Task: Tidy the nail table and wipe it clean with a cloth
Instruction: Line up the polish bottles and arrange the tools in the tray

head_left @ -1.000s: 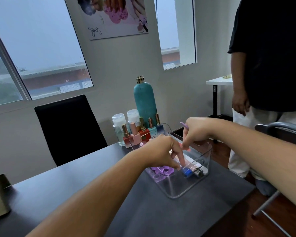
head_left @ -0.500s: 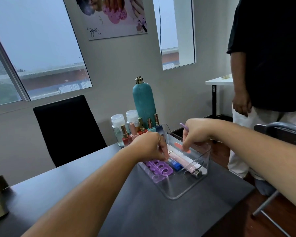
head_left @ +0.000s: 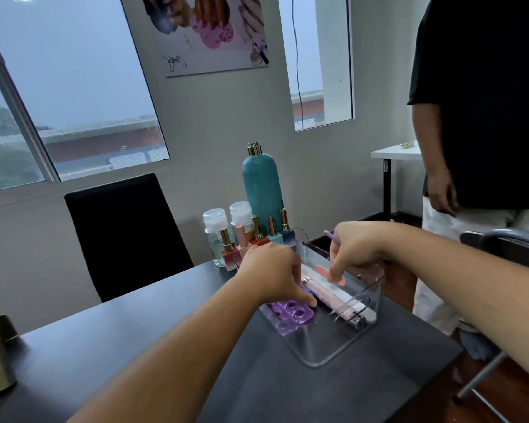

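Hands met over a clear plastic organiser tray [head_left: 342, 346] that sat on the dark grey worktop [head_left: 110, 346] near its right edge. The left hand [head_left: 272, 270] was curled, knuckles up, with its fingertips [head_left: 310, 302] pressed down inside the tray onto a purple foam toe separator [head_left: 290, 312] that lay flat on the tray floor; whether it actually gripped the separator could not be told. The right hand [head_left: 355, 248] was closed loosely around a thin lilac stick [head_left: 330, 237], whose tip poked out above the knuckles, and its extended fingers touched an orange nail file [head_left: 329, 274] that rested in the tray. Between the two hands, also in the tray, lay a long pale pink pen-shaped tool with a metal end [head_left: 333, 302], and a small blue item [head_left: 307, 290] showed just beside the left fingers. Behind the tray, toward the wall, stood a tall teal bottle with a gold cap [head_left: 261, 190], two clear bottles with white caps [head_left: 216, 236] and a row of small nail polish bottles with gold caps [head_left: 257, 236], close together. A black chair back [head_left: 122, 233] stood at the far side of the worktop. A person in a black shirt and pale trousers [head_left: 483, 117] stood to the right, well apart from the tray
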{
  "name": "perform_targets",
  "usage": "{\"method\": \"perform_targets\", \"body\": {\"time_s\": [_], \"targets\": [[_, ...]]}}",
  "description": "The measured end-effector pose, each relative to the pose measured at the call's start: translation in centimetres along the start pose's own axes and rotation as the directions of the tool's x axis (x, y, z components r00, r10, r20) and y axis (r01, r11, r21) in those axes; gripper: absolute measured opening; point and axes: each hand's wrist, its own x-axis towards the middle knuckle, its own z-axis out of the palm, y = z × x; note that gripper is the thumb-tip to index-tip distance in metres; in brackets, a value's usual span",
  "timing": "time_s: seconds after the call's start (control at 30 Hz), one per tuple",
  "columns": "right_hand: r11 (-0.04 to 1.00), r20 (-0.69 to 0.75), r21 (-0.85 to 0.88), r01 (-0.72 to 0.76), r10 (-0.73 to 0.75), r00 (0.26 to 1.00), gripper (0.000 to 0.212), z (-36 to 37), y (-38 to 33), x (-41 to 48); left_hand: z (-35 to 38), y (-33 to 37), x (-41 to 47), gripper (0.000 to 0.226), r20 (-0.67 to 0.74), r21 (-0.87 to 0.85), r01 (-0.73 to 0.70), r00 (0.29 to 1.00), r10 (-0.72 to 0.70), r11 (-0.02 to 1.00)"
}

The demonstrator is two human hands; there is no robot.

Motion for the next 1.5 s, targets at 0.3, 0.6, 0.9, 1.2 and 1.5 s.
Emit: {"method": "perform_targets", "body": {"time_s": [0.3, 0.6, 0.9, 1.2, 1.5], "targets": [[0.992, 0.087, -0.088, 0.096, -0.088, 0.992, 0.019, 0.3, -1.7, -0.4, -1.8, -2.8, -2.3, 0.031, -0.15, -0.145, 0.069, 0.984, -0.091, 0.987], [0.954, 0.18, -0.299, 0.009, 0.048, 0.982, 0.029, 2.5, -3.5, -1.0, 0.3, -4.0, -4.6, 0.034, -0.179, -0.274, 0.141, 0.964, -0.194, 0.951], [0.941, 0.116, -0.339, 0.012, 0.03, 0.993, 0.022, 2.7, -4.0, -1.4, 0.8, -4.2, -4.6, 0.031, -0.202, -0.309, 0.133, 0.958, -0.201, 0.942], [0.974, 0.26, -0.177, 0.143, -0.093, 0.961, 0.022, -0.9, -3.2, -2.3, 1.0, -5.0, -5.2, 0.032, -0.296, -0.326, 0.18, 0.913, -0.281, 0.928], [0.949, 0.372, -0.123, 0.289, -0.226, 0.9, 0.011, 1.2, -3.7, -1.1, 0.6, -4.5, -5.3, 0.036, -0.212, -0.428, 0.188, 0.93, -0.301, 0.884]]}}
